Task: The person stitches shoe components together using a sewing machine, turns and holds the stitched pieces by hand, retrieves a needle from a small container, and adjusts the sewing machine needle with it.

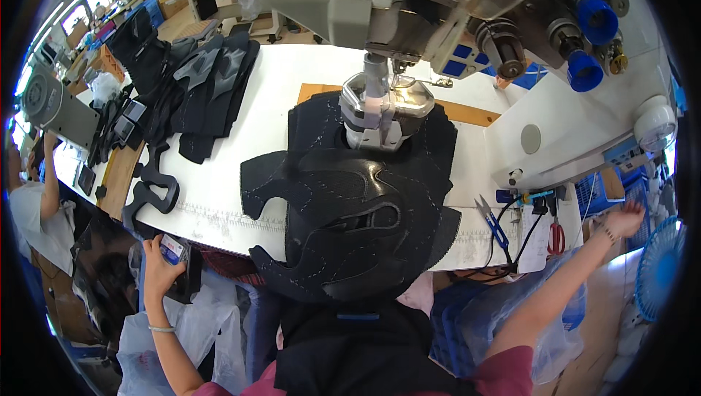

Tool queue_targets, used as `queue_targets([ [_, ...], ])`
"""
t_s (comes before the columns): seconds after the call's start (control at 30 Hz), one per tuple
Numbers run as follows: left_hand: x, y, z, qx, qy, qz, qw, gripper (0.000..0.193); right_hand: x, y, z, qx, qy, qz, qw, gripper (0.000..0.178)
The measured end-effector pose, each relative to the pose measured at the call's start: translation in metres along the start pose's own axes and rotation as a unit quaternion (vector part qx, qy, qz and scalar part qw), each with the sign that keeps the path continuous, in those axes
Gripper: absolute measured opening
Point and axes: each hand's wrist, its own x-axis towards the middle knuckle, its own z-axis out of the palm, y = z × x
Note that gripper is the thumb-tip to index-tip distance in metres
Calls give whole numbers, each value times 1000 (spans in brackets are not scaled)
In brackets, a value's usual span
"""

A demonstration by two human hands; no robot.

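A large black padded fabric piece with pale dashed stitch lines [350, 242] lies on the white table under the sewing machine's metal head [387, 107]. Its near edge hangs toward my lap. At the table's left front edge, my left hand [159, 268] is closed around a small dark block-shaped item with a blue and white label [173, 250]; its exact kind is unclear. My right arm stretches far to the right. There my right hand [622, 222] is raised by the blue plastic baskets, fingers extended, with nothing visible in it.
Black cut fabric pieces [208, 89] are stacked at the left back, with a curved black piece [155, 191] nearer. Blue-handled scissors [494, 228], red-handled scissors [556, 237] and cables lie at the right edge. A blue fan [661, 268] stands far right. Another person [40, 210] works at far left.
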Motion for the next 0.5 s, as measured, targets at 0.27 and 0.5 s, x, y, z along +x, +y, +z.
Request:
queue_targets([
  [0.27, -19, 54, -54, -79, 116, 31, 990, 65, -299, -92, 7, 157, -395, -15, 905, 14],
  [0.5, 21, 150, 1, -103, 174, 92, 975, 62, -538, -140, 60, 183, -853, -222, 436, 22],
])
